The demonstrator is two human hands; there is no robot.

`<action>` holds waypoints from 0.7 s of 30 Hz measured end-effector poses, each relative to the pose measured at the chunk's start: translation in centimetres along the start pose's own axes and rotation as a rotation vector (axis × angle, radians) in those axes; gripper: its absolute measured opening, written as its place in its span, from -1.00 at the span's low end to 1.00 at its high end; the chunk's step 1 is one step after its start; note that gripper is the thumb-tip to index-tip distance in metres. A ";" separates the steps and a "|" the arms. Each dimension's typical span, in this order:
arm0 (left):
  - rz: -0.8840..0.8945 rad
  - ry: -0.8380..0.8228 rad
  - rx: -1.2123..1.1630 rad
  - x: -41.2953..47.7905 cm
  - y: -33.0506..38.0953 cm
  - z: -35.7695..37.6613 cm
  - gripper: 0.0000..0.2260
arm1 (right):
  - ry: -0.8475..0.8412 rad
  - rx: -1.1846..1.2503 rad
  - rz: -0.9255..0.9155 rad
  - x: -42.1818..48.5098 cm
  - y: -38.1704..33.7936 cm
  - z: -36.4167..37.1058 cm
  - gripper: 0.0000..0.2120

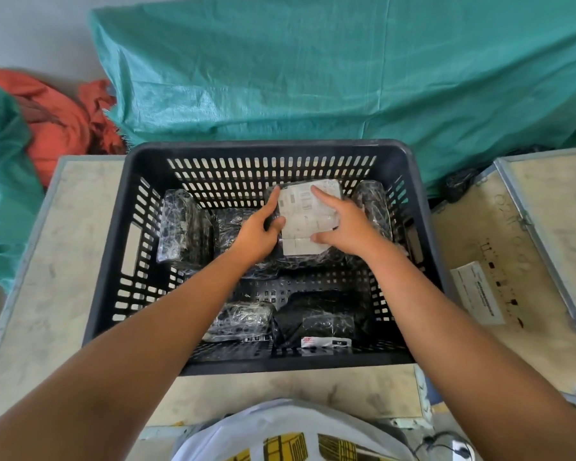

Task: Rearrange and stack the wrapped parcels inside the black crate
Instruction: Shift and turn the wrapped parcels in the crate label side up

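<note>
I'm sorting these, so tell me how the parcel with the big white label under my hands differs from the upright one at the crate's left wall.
The labelled parcel lies flat, face up, with a large white label; the left parcel stands on edge, showing only black wrap. The left hand and right hand hold the labelled one; the left parcel is untouched. Both are glossy film-wrapped and sit in the black crate.

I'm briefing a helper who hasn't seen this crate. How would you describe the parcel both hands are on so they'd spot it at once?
Look in the black crate, at its far half, right of centre. The parcel lies flat there, on top of other parcels, with the left hand on its left edge and the right hand on its right. It alone shows a large white printed label facing up; its neighbours show only dark, shiny wrap.
</note>
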State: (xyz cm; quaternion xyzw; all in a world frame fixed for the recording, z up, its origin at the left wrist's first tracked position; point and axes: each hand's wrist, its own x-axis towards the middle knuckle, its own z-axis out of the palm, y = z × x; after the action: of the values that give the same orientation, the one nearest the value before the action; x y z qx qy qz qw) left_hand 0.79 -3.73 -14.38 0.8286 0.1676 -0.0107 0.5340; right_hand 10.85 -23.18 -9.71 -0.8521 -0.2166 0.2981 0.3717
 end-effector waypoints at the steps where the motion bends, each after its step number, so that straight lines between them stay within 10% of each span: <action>1: -0.033 -0.033 0.018 0.0 -0.1 0.2 -0.34 | 0.017 -0.047 0.036 0.2 0.2 0.4 0.03; 7: -0.089 -0.254 0.229 0.2 -0.7 1.3 0.04 | 0.028 -0.153 0.117 1.3 1.6 1.5 0.04; 17: -0.135 -0.284 0.477 0.4 -0.7 3.3 -0.01 | -0.078 -0.336 0.226 1.9 1.9 2.7 0.06; 21: -0.094 -0.263 0.992 -0.2 -1.4 4.7 -0.11 | -0.180 -0.517 0.285 1.6 2.5 4.3 -0.09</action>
State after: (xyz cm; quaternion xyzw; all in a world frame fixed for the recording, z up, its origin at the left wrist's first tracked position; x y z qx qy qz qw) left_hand 1.00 -7.44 -17.60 0.9654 0.1108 -0.2173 0.0924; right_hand 9.50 -21.63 -14.58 -0.9104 -0.1956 0.3565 0.0765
